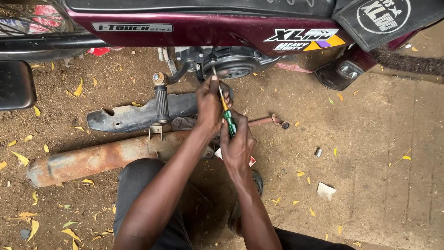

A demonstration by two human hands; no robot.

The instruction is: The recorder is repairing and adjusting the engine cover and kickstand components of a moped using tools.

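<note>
Dirt ground; both hands' grip encloses the screwdriver (226,113).

Your left hand (209,104) covers most of the screwdriver (226,113) shaft, so you cannot see where its tip meets the black engine cover (236,65). Your right hand (237,148) hides the lower end of the green handle and part of a red-and-white packet (252,161) beneath it. The top edge cuts off the maroon motorcycle (208,28). The small metal piece (318,152) on the ground is too small to identify.
</note>
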